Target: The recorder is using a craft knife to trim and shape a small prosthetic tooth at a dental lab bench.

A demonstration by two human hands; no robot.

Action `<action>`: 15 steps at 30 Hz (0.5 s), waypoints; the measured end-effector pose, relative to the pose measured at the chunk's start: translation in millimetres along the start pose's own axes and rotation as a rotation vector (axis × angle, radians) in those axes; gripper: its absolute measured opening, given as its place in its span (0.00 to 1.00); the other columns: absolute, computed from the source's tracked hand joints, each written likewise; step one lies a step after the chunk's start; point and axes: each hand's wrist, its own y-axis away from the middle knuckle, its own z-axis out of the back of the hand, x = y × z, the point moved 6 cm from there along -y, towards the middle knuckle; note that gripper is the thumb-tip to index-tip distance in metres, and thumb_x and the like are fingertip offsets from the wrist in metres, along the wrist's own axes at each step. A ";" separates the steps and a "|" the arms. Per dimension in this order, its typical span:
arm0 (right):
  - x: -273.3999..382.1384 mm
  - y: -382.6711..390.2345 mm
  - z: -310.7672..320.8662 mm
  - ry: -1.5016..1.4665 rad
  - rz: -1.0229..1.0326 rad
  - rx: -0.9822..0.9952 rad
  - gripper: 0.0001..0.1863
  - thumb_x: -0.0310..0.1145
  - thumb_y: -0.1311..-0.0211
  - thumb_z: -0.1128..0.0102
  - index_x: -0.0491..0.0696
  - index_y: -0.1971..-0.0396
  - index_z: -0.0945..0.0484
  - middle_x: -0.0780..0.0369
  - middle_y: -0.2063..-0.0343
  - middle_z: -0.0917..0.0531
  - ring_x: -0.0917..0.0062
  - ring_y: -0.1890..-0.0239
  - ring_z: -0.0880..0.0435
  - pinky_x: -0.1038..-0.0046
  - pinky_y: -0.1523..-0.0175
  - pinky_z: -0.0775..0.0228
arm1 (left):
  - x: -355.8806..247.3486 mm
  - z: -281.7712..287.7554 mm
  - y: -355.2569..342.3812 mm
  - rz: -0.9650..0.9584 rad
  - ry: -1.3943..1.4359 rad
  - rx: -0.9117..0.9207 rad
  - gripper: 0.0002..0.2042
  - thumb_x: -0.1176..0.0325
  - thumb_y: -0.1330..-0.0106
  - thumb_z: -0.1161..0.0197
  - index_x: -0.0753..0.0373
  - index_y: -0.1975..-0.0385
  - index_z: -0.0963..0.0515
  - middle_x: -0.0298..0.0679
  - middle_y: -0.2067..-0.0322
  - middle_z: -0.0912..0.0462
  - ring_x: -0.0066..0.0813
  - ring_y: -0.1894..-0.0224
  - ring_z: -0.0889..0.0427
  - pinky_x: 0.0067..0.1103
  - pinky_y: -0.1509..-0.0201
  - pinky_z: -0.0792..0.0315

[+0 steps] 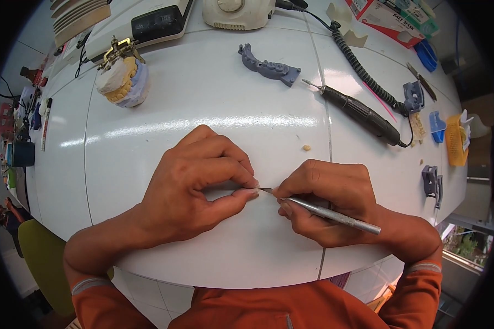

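Over the white table (148, 263), my left hand (186, 186) is closed in a pinch, thumb against fingertips. What it pinches is too small and covered to make out. My right hand (329, 192) grips a silver craft knife (343, 216) like a pen, its handle slanting down to the right. The knife's narrow blade points left and meets my left fingertips, or nearly so. Just beyond my right hand lies a tiny yellowish tooth-like piece (307, 148).
A black rotary handpiece (362, 114) with a coiled cord (362, 68) lies at the right. Beyond my hands are a grey dental arch model (269, 68) and a plaster jaw model (125, 82) on a brass articulator. A yellow basket (455, 140) and grey model pieces (432, 183) sit far right.
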 end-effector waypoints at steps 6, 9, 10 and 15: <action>3.5 2.1 -0.1 -0.012 0.062 -0.036 0.11 0.17 0.47 0.25 0.42 0.63 0.13 0.60 0.70 0.10 0.75 0.74 0.10 0.76 0.71 0.21 | 1.1 0.8 1.2 -0.001 0.012 -0.015 0.09 0.77 0.47 0.18 0.58 0.66 0.08 0.33 0.61 0.10 0.30 0.57 0.18 0.26 0.56 0.26; 3.1 3.1 -0.2 -0.036 0.027 -0.016 0.13 0.16 0.46 0.28 0.43 0.60 0.14 0.59 0.69 0.13 0.66 0.73 0.12 0.70 0.69 0.22 | 0.2 1.3 1.0 -0.006 0.011 -0.008 0.09 0.76 0.47 0.18 0.58 0.66 0.08 0.33 0.61 0.10 0.30 0.57 0.18 0.26 0.55 0.26; 2.4 3.2 -0.8 -0.035 0.030 -0.018 0.13 0.16 0.46 0.28 0.43 0.59 0.14 0.59 0.69 0.13 0.66 0.73 0.11 0.70 0.69 0.21 | 0.6 0.9 0.9 -0.003 0.017 -0.007 0.09 0.76 0.47 0.18 0.58 0.66 0.08 0.33 0.61 0.10 0.30 0.57 0.18 0.26 0.54 0.26; 2.4 3.5 -1.8 -0.041 0.028 -0.023 0.13 0.16 0.45 0.27 0.43 0.59 0.14 0.59 0.69 0.13 0.66 0.72 0.11 0.70 0.68 0.20 | 0.7 0.8 1.7 0.003 0.023 -0.004 0.09 0.76 0.46 0.18 0.58 0.66 0.08 0.33 0.62 0.10 0.30 0.57 0.18 0.26 0.53 0.27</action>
